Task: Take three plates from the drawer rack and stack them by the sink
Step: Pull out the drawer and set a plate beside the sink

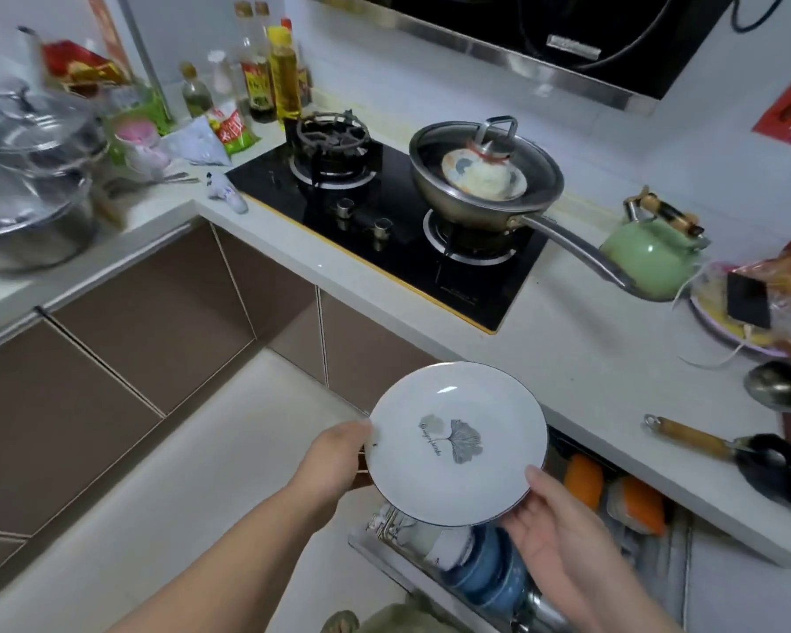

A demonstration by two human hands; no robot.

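**Plate held over the open drawer rack**

Plate (457, 443), white with a dark rim and a grey leaf print, is held in the lower centre of the frame, tilted a little, above the pulled-out drawer rack (521, 582) at lower right. Its left edge is gripped by the left hand (339, 454), thumb on the rim, the fingers hidden underneath. Its lower right edge is pinched by the right hand (553, 527), thumb on top of the rim. Blue bowls (489, 573) and orange-lidded containers (583, 479) are seen in the rack; whether more plates stand there cannot be told. On the white counter (590, 358) a lidded pan (485, 171) is set on the hob (384, 235) in the upper centre, and a green kettle (654, 253) stands at right.
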